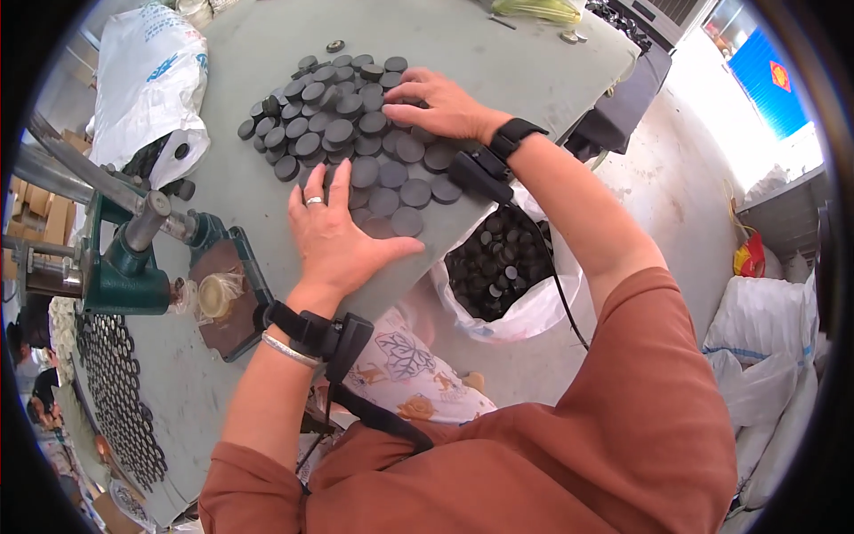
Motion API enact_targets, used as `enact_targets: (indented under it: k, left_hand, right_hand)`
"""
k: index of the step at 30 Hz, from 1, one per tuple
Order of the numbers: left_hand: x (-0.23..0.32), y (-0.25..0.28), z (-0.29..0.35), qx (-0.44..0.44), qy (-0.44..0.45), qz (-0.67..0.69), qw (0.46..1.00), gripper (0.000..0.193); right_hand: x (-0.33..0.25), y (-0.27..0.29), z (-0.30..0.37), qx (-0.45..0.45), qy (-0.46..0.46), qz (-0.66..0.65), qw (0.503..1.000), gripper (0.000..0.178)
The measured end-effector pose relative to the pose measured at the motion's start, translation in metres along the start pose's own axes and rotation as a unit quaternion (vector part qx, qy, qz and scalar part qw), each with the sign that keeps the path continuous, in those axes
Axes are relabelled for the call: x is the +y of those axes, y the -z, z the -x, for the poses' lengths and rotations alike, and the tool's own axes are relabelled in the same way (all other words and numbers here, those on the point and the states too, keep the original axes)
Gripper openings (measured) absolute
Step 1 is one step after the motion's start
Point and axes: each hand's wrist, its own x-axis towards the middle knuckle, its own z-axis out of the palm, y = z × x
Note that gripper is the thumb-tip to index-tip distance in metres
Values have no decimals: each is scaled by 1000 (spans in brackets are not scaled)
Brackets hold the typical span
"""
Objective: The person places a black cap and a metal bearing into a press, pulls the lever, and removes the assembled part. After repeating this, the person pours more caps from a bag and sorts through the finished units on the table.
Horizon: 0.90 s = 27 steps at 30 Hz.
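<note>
A heap of round dark grey discs (pixel 336 101), thick and flat-topped, lies on the greenish-grey table (pixel 253 40). My left hand (pixel 338 233) rests palm down at the heap's near edge, its fingers spread and the thumb pointing right, with discs between thumb and forefinger. At the heap's right side is my right hand (pixel 436 105), its fingers reaching left over the outer discs and the thumb apart from them. Neither hand grasps a disc that I can see. Nearer to me, some discs lie in a single layer between both hands.
A green metal hand press (pixel 133 267) stands left of my left hand. Behind it a white sack (pixel 147 76) spills black pieces. Below the table's right edge sits a white-lined container (pixel 511 334) full of dark discs. Rows of small dark pieces (pixel 116 392) cover the table's near left.
</note>
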Motion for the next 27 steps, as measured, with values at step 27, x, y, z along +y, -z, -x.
enact_targets:
  k: [27]
  left_hand:
    - [117,-28,43,-33,-246,274,929,72]
  right_hand:
    - [-42,72,160,120,-115,-117,979,18]
